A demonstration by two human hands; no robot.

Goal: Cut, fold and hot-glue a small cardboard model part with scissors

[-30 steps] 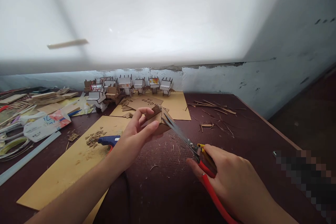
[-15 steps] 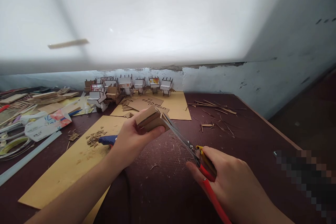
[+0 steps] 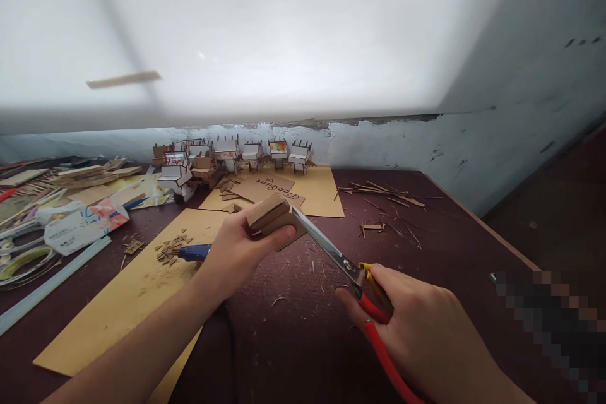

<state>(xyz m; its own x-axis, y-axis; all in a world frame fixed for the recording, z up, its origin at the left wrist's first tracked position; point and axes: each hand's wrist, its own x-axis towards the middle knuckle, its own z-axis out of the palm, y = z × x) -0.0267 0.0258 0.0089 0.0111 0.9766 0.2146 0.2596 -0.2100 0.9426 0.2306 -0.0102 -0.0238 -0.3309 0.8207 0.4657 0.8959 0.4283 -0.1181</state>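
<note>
A small folded cardboard piece [image 3: 271, 213] is held between the thumb and fingers of my left hand [image 3: 241, 252], above the middle of the dark table. My right hand [image 3: 411, 315] is wrapped round the scissors [image 3: 326, 249], which have red and yellow handles. Their blades look nearly closed, and the tips touch or lie right beside the right end of the cardboard piece. Behind my left wrist, a blue glue gun [image 3: 194, 253] is partly hidden. Small cardboard bits [image 3: 173, 249] lie next to it on a yellow board [image 3: 123, 309].
Several small cardboard chair models [image 3: 227, 154] stand along the wall. Cardboard scraps [image 3: 85, 177], tape rolls [image 3: 28, 262] and clear sticks [image 3: 57, 284] are at the left. Thin offcuts [image 3: 388, 192] lie at the back right. A pixelated dark object [image 3: 558, 315] is at the right edge.
The scissor blades have come closer together. My right hand has shifted slightly right, while my left hand still holds the cardboard piece, tilted a little differently.
</note>
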